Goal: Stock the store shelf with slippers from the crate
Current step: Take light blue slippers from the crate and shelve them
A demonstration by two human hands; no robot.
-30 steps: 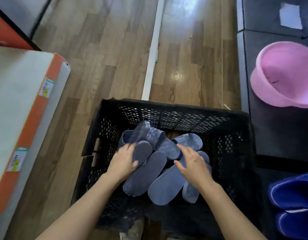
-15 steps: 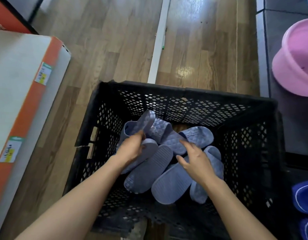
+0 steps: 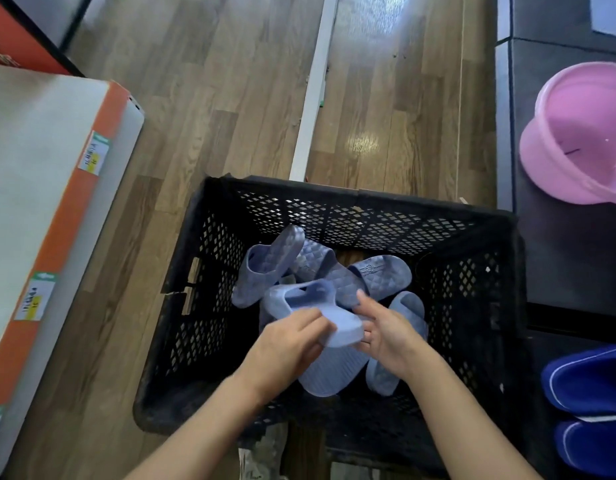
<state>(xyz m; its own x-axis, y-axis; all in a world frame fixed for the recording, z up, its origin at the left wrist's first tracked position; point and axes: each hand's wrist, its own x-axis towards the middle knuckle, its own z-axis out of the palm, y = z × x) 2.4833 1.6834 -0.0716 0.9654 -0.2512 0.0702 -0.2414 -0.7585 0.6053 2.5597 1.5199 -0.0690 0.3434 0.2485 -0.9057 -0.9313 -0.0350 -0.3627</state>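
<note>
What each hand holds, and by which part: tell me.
Both hands hold one light-blue slipper at its heel end: the left hand pinches the footbed edge, the right hand cups the heel from the other side.

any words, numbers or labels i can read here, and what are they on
Nothing reads clearly.
Price label on the shelf edge: print and a yellow patch, too blurred to read.
Second price label lower on that edge: too blurred to read.
Round embossed mark on a slipper strap in the crate: too small to read.
</note>
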